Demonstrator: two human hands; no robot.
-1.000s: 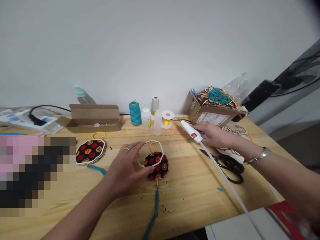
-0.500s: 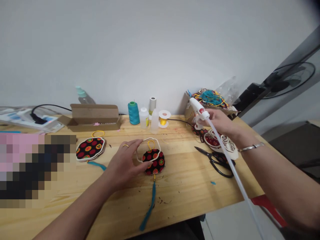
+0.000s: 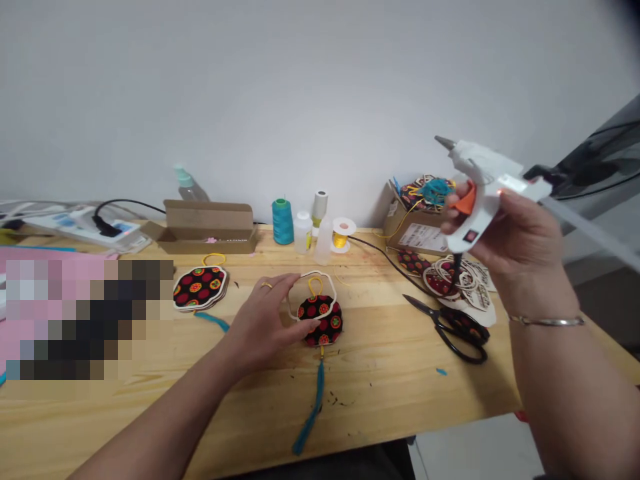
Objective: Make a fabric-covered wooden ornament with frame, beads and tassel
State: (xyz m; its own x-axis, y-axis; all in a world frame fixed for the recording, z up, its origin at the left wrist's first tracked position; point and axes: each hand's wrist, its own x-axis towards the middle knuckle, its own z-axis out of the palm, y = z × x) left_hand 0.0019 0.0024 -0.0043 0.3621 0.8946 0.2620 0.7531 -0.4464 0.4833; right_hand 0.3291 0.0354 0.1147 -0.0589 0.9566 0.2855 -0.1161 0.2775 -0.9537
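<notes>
My right hand [image 3: 520,237] grips a white glue gun [image 3: 477,180] with an orange trigger, held up in the air above the table's right side, nozzle pointing left. A white glue stick juts out of its back to the right. My left hand [image 3: 265,320] rests on the wooden table [image 3: 380,380], fingers pinching a thin white frame [image 3: 311,280] that lies over a black fabric ornament with red dots [image 3: 323,323]. A yellow loop sits at the ornament's top and a teal tassel [image 3: 310,413] hangs from its bottom toward me.
Black scissors [image 3: 457,330] lie right of the ornament, beside a pile of frames and fabric pieces [image 3: 460,280]. A stack of finished ornaments [image 3: 200,288] lies left. Thread spools and small bottles [image 3: 310,227], an open cardboard box [image 3: 207,227] and a box of scraps [image 3: 423,207] line the wall.
My right hand has lifted the glue gun from the table up into the air and turned it upright. My left hand stays on the frame and ornament.
</notes>
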